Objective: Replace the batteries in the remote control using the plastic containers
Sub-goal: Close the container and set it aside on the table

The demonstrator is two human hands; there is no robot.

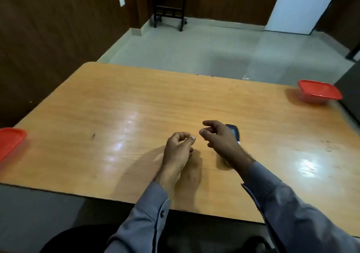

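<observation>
A wooden table (136,100) is seen from above, with its near edge running across the lower part of the view and its far edge bordering a pale floor (214,46). The far-left corner of the table is rounded.

The remote control (232,131) is found lying on the table toward the middle, somewhat nearer the near edge than the far edge. Only its dark upper end is seen; the rest is hidden behind the right hand (222,139). Whether the hand touches it cannot be told.

The right hand is held loosely curled, fingers bent and thumb close to the forefinger; nothing is seen gripped in it. The left hand (178,149) is held just beside it, the two apart by a small gap, fingers curled inward with the thumb tip against them. No object is seen in it, though the inside of the palm is hidden. Both wrists are covered by grey shirt sleeves (148,213).

One red-lidded container (319,92) is placed at the far-right corner of the table, close against a dark object beyond the right edge. A second red-lidded container (10,141) is placed at the left edge, partly cut off by the frame.

A wide bare stretch of tabletop is left between the hands and each container, and between the hands and the far edge. Dark wood panelling (58,28) is noted beyond the left edge.
</observation>
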